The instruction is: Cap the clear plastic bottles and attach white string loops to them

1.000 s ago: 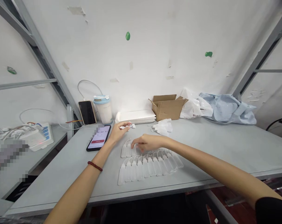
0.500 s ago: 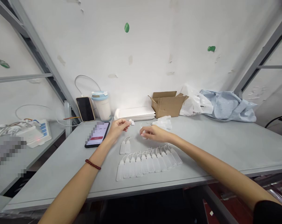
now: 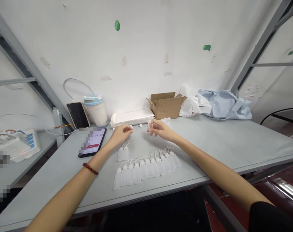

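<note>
My left hand point(image 3: 122, 132), a bead bracelet on its wrist, is closed in a pinch on a small white piece point(image 3: 131, 127). What kind of piece it is, I cannot make out. My right hand point(image 3: 159, 129) pinches a thin translucent piece point(image 3: 149, 121) that points upward; the fingers hide most of it. Below the hands, several translucent plastic squeeze bottles point(image 3: 143, 169) with thin bent tubes lie in a slanted row. Two more squeeze bottles point(image 3: 123, 153) lie just under my left hand. A small white bit point(image 3: 140, 125) rests between the hands.
A clear plastic bag point(image 3: 166, 121) lies partly behind my right hand. Along the wall stand a phone point(image 3: 78, 115), a cup point(image 3: 97, 112), a white stack point(image 3: 132, 118), a cardboard box point(image 3: 167, 108), a white bag point(image 3: 193, 103) and blue cloth point(image 3: 225, 104). Another phone point(image 3: 92, 142) lies left.
The view has shifted slightly to the right. My right hand has risen and moved back, with the thin piece now upright in its fingers. My left hand's fingers have curled in more.
</note>
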`<control>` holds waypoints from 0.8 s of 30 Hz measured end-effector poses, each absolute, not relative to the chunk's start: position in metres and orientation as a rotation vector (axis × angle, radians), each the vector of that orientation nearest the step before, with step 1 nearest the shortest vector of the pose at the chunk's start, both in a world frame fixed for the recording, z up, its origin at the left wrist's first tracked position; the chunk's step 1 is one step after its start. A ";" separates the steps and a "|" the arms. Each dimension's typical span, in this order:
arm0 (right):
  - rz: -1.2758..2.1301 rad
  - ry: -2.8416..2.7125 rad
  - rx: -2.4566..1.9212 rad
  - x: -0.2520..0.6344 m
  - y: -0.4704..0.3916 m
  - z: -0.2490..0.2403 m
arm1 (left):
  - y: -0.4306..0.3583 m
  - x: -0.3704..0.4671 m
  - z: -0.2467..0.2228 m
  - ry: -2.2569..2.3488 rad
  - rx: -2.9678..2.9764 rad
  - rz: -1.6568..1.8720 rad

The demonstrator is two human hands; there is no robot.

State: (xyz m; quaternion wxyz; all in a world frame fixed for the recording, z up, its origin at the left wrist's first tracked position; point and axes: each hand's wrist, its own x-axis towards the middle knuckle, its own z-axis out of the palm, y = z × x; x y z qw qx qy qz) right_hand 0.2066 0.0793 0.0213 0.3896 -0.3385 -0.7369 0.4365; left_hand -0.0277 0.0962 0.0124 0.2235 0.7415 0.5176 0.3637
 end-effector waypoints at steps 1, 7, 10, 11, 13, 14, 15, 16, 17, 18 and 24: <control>1.124 -1.848 -0.860 0.208 0.081 0.020 | 0.104 -0.024 0.014 1.444 2.186 0.925; 1.210 -1.676 -0.880 0.212 0.086 0.019 | 0.148 0.013 0.017 1.501 2.547 0.644; 1.265 -1.586 -0.862 0.213 0.087 0.021 | 0.157 0.026 0.010 1.489 2.602 0.599; 1.280 -1.560 -0.849 0.213 0.086 0.022 | 0.158 0.028 0.008 1.485 2.617 0.586; 1.310 -1.502 -0.821 0.213 0.086 0.022 | 0.157 0.030 0.005 1.476 2.640 0.557; 1.324 -1.470 -0.810 0.213 0.086 0.022 | 0.156 0.030 0.004 1.471 2.649 0.543; 1.337 -1.439 -0.801 0.212 0.086 0.022 | 0.154 0.030 0.004 1.465 2.658 0.531; 1.348 -1.409 -0.797 0.212 0.086 0.022 | 0.152 0.030 0.004 1.458 2.664 0.523; 1.356 -1.384 -0.794 0.211 0.086 0.022 | 0.150 0.030 0.005 1.450 2.669 0.519; 1.362 -1.365 -0.791 0.211 0.087 0.021 | 0.149 0.031 0.006 1.442 2.671 0.518; 1.390 -1.314 -0.795 0.210 0.088 0.019 | 0.144 0.032 0.011 1.398 2.599 0.579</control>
